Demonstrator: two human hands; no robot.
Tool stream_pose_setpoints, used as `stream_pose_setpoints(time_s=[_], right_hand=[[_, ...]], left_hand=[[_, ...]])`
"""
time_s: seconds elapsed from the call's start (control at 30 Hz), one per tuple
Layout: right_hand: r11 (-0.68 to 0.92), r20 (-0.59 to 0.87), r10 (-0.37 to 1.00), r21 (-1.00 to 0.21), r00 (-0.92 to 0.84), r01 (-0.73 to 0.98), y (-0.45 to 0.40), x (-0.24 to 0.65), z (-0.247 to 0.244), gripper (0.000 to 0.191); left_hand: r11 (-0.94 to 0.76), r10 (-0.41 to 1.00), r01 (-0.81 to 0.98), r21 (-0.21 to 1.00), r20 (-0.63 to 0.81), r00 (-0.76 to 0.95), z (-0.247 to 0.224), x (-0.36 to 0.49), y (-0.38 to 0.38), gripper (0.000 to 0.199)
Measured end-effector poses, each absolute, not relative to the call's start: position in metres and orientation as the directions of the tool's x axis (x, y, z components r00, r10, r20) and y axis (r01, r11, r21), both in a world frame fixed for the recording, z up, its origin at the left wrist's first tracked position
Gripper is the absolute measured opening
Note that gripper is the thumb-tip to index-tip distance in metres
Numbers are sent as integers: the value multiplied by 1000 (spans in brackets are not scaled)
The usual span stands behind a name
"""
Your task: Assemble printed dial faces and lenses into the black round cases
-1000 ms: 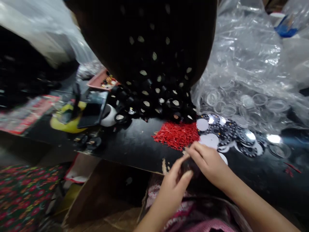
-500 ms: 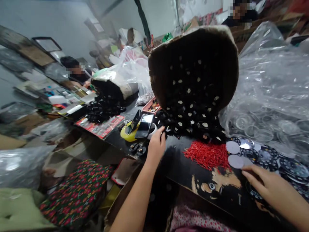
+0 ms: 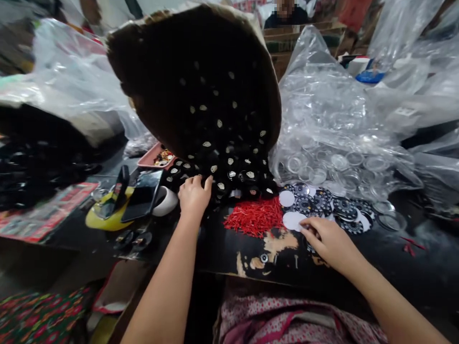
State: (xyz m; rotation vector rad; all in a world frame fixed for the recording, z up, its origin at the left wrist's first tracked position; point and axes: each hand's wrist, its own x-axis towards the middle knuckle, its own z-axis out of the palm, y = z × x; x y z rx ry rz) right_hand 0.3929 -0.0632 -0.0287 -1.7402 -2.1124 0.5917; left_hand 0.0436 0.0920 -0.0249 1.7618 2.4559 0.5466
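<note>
My left hand (image 3: 194,195) lies at the front edge of a heap of small black plastic parts with pale spots (image 3: 229,174). Its fingers are apart and reach onto the heap, with the thumb held off to the right; the fingertips are partly hidden. My right hand (image 3: 328,236) is closed in a pinch at the right edge of a white round disc (image 3: 292,220), one of several lying among black printed dial discs (image 3: 317,203). Between my hands sits a pile of thin red pieces (image 3: 256,216).
The heap spills from a large dark-mouthed container (image 3: 193,57). Clear round covers (image 3: 322,165) fill a plastic bag at right. At left are a white ring (image 3: 165,200), a phone (image 3: 143,196), a yellow object (image 3: 107,210) and a pink tray (image 3: 154,156). A person sits beyond.
The view has swung right and down, so the table things shift left in the picture. My left hand has moved right, from beside the white ring onto the black heap. My right hand stays by the white disc.
</note>
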Motion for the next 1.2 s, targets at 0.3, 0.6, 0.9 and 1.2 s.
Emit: stream_pose_setpoints(time_s=[0.3,0.6,0.9,1.2], right_hand=[[251,100,967,-498,-233,830,-61,404,-19,25],[330,210,937,-281,-278,901,-4,386,-31,57],[329,117,942,-146,-314,933,-49,428,-39,51],[415,189,901,-111,-391,903,-33,376,-40,71]], left_hand=[[239,921,880,411,192,-340,-28,101,58,51],[-5,926,829,559,315,-207,-19,115,-2,44],[-21,892,828,561,384,-238,-45,78,-74,48],[101,878,808,581,330,-347,-55,55,-36,49]])
